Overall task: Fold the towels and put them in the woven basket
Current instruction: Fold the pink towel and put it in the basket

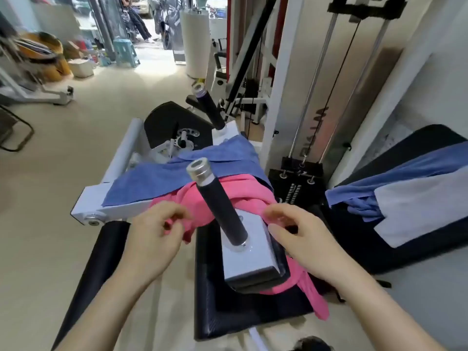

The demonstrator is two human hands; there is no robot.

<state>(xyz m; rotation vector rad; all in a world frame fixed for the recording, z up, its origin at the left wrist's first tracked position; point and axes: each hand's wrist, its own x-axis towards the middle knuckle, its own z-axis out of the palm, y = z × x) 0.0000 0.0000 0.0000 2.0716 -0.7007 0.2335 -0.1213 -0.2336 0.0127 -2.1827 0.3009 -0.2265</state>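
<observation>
Atop a gym machine's white frame [248,257] (beige floor [76,148] below), left hand [157,231] and right hand [298,231] each pinch a pink towel [243,191].

The pink towel [243,196] is partly hidden behind the black handle [222,211] and white block [250,252]; the blue towel [405,171] at far right runs off frame.

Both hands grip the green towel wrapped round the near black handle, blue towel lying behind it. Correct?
Not quite: the towel is pink, not green. The head view shows the left hand and right hand gripping the pink towel wrapped round the near black handle, with the blue towel lying behind it.
</observation>
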